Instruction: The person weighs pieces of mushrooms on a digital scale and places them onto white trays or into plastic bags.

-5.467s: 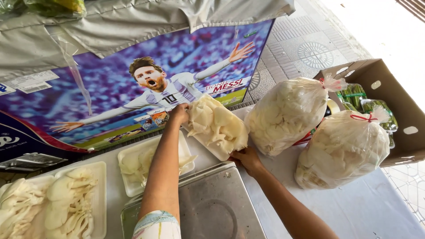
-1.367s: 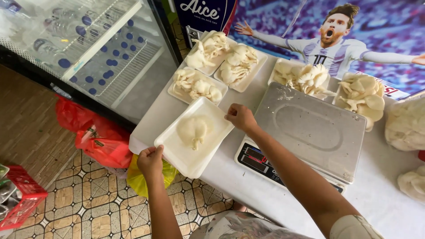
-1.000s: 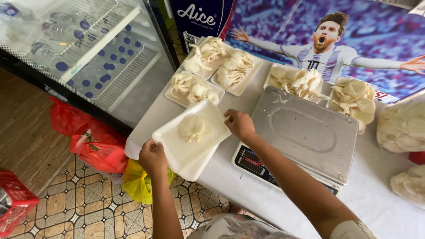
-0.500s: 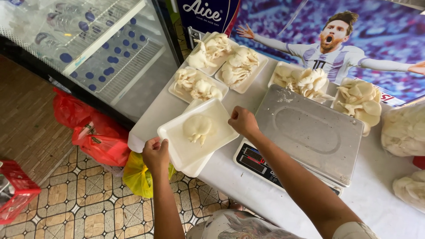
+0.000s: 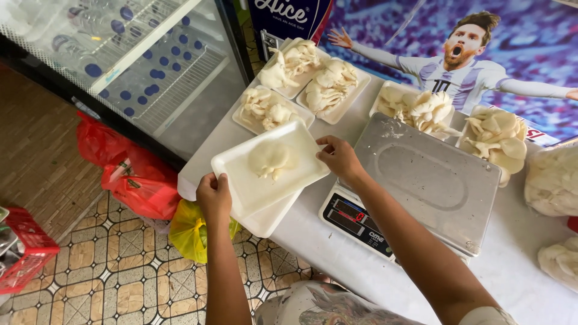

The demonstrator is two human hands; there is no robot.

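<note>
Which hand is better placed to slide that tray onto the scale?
Right. The right hand grips the white tray at the edge nearest the scale pan, almost touching it. The left hand holds the far corner, off the table.

Lighting: bright, even daylight, diffuse, with no single strong source visible. Shadows: soft and short; a faint one lies under the white foam tray (image 5: 268,171) on the white tabletop (image 5: 518,283), and another under the forearm of the right hand (image 5: 340,157). Glare: pale reflections streak the glass door of the cooler (image 5: 129,57), washing out the bottles behind it; a dull sheen sits on the steel pan of the scale (image 5: 424,177). Focus: sharp across most of the frame; floor tiles (image 5: 120,271) crisp. Blur: slight motion softness on the pale lump in the tray and around the left hand (image 5: 215,197). Distortion: wide-angle stretch toward the edges; tabletop lines splay outward. Exposure: whites near clipping on the tabletop.
</note>
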